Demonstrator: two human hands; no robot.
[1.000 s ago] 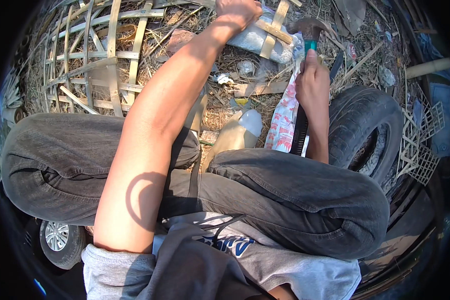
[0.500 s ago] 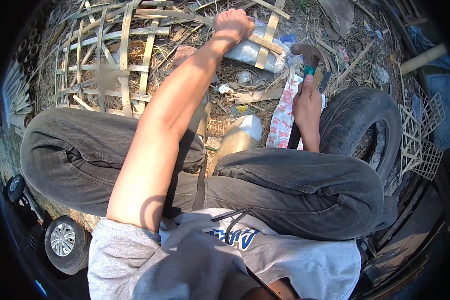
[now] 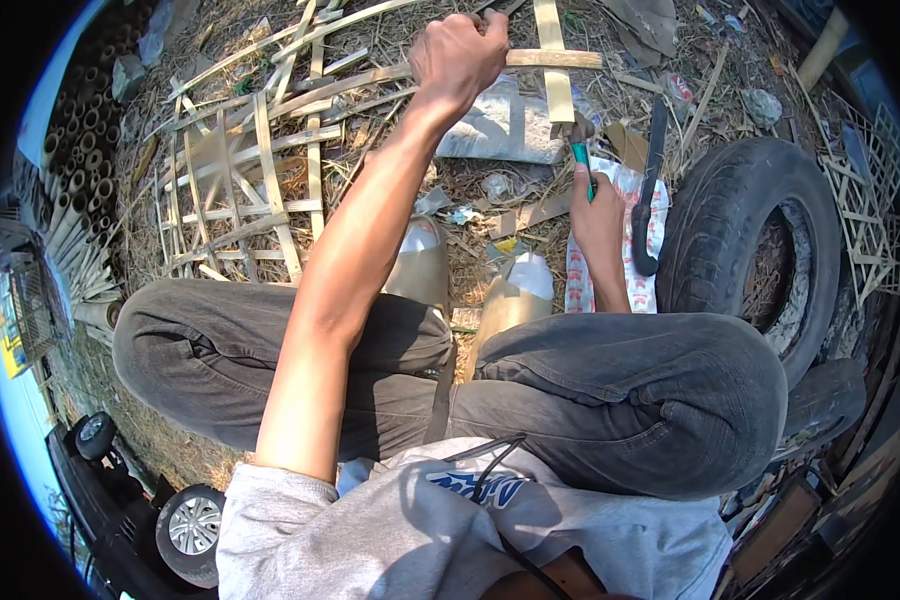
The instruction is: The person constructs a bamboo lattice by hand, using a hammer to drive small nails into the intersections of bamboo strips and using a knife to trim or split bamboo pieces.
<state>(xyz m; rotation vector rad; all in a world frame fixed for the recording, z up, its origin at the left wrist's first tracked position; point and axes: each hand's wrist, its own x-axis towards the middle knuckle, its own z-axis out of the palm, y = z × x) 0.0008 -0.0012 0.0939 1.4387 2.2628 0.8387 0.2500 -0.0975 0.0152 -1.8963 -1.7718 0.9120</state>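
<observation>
From the head camera, the person sits cross-legged on straw-covered ground, and both knees fill the middle of the picture. The left hand (image 3: 460,52) is far out in front, closed in a fist around a flat bamboo strip (image 3: 545,58) that lies sideways. Another bamboo slat (image 3: 553,60) crosses it, and its top end is cut off by the edge of the picture. The right hand (image 3: 598,212) is curled tight around the green handle of a hammer (image 3: 577,140). The hammer head sits just under the crossing strips; it is small and dark, so it is hard to tell if it touches the wood.

To the left lies a bamboo lattice (image 3: 240,190), partly hidden behind the left arm. An old tyre (image 3: 740,215) lies on the right, near the right hand. A dark curved blade (image 3: 650,190) rests on a printed sack (image 3: 620,270) between the hand and the tyre. The fingers of both hands are mostly hidden from here.
</observation>
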